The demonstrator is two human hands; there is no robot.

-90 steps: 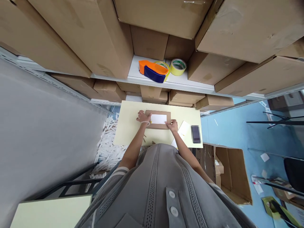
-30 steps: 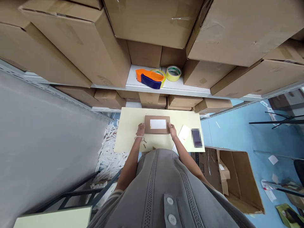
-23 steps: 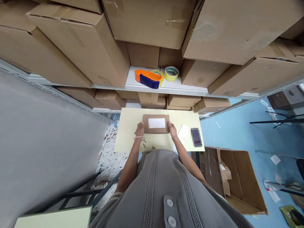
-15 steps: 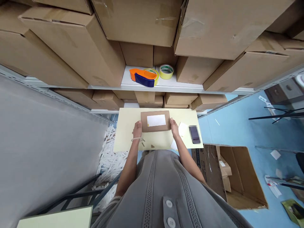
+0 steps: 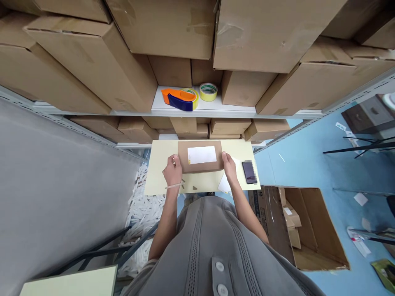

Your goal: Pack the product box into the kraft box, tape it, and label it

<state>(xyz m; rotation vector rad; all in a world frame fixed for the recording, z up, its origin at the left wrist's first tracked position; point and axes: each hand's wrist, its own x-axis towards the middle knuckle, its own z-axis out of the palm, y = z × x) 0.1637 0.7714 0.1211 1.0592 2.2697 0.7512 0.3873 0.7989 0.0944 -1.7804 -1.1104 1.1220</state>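
Phone (image 5: 249,172) right of my right hand (image 5: 230,167), tape dispenser (image 5: 179,98) on shelf beyond. Labelled box (image 5: 200,156) gripped between my hands, left hand (image 5: 173,172) opposite; long axis left-right, label up.

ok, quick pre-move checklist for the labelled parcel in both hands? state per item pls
1. Left hand on the parcel, at its left end: ok.
2. Right hand on the parcel's right end: ok.
3. White label faces up, flat and unobstructed: ok.
4. Parcel clear of the table or resting on it: cannot tell from this view.
5. Phone lies close beside the right hand, with loose paper under the wrist; sideways path to the right: not ok.
6. Tape dispenser and tape roll sit apart on the shelf, out of the way: ok.
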